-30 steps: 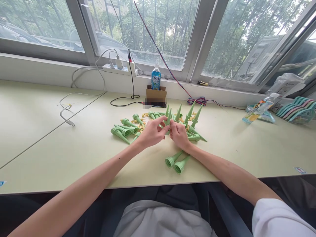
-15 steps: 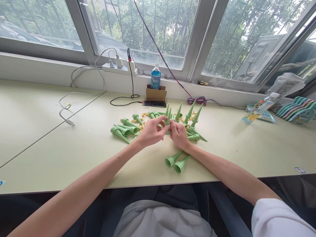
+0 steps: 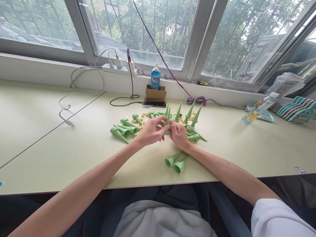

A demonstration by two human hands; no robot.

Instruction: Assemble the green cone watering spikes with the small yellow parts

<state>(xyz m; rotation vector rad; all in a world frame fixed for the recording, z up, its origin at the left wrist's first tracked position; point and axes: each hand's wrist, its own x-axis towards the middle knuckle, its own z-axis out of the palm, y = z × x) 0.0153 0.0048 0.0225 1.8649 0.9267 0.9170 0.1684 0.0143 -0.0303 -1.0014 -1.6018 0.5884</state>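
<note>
My left hand (image 3: 153,131) is closed around a green cone-shaped spike (image 3: 168,119), held tip up above the table. Fingers of my right hand (image 3: 178,133) pinch at the same spike's right side; any small part between them is hidden. Two green spikes (image 3: 178,167) lie near my right wrist with their threaded open ends facing me. Several more lie to the left (image 3: 124,131), mixed with small yellow parts (image 3: 143,123). Behind my right hand, several green spikes (image 3: 189,113) stand with tips up, and others lie beside them.
A blue-labelled bottle (image 3: 155,78) stands behind a brown cardboard box (image 3: 156,93) at the back. Cables (image 3: 197,100) and a power strip (image 3: 116,69) are near the window. On the right are a tilted clear bottle (image 3: 260,108) and teal hangers (image 3: 296,110).
</note>
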